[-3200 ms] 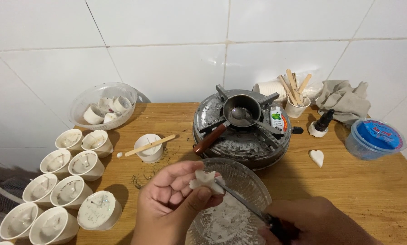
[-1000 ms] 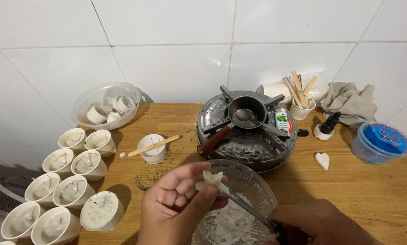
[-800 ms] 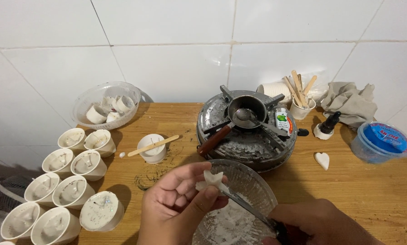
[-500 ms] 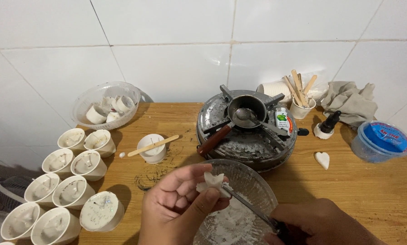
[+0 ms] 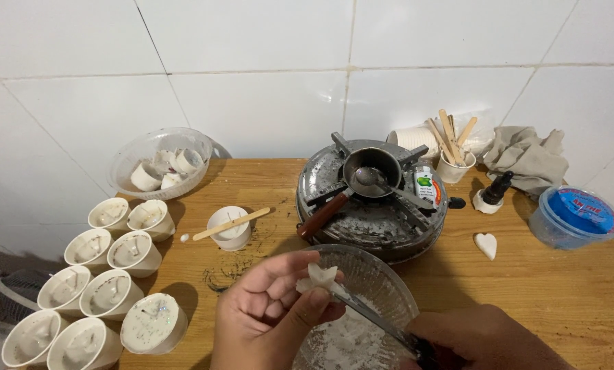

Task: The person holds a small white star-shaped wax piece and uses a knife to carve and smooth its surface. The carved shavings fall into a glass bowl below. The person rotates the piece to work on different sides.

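White cups [image 5: 108, 274] stood in rows at the left of the wooden table [image 5: 560, 288], a stove [image 5: 372, 199] behind. The left hand [image 5: 269, 312] pinched a small wax lump [image 5: 318, 277] over the glass bowl [image 5: 382, 274]. The right hand [image 5: 482, 336] was closed around a knife [image 5: 372, 315], its blade under the lump. I think short, light scrapes away from the thumb work best here. Compared with a moment before, almost nothing had changed; both hands kept their place.
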